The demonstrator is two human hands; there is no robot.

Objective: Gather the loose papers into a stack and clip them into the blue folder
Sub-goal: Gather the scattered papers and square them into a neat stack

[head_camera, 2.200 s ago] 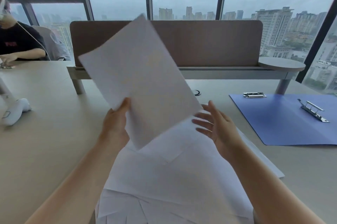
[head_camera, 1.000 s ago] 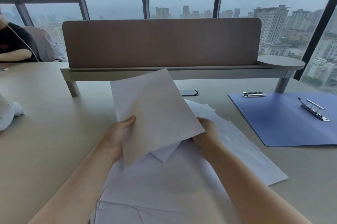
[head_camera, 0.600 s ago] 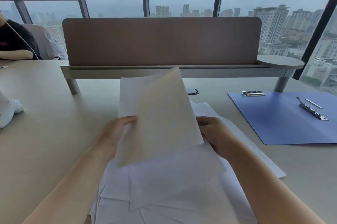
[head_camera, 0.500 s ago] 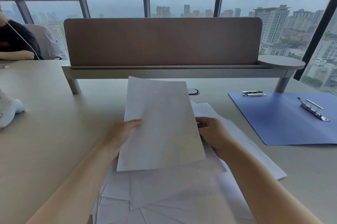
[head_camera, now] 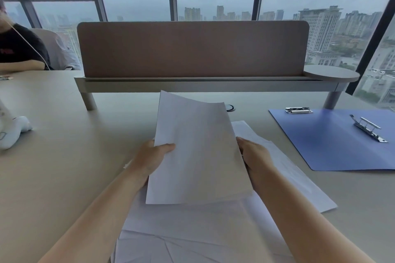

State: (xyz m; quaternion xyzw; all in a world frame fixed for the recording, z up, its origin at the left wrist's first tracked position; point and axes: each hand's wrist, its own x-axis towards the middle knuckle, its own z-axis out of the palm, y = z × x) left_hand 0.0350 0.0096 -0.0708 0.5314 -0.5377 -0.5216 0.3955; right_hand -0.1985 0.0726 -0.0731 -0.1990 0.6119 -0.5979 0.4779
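both hands (head_camera: 152,159) (head_camera: 255,155) grip the sheets (head_camera: 198,151) above loose papers (head_camera: 192,230), blue folder (head_camera: 333,145) lying open right.

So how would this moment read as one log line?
both hands hold sheets | loose papers below | blue folder open, empty

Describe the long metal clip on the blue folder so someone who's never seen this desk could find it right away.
Start at the open blue folder lying flat on the right side of the beige desk. Two metal clips sit on it. The long metal clip lies diagonally out on the folder's right part, its lever raised, whereas the small flat clip rests on the folder's far left edge.
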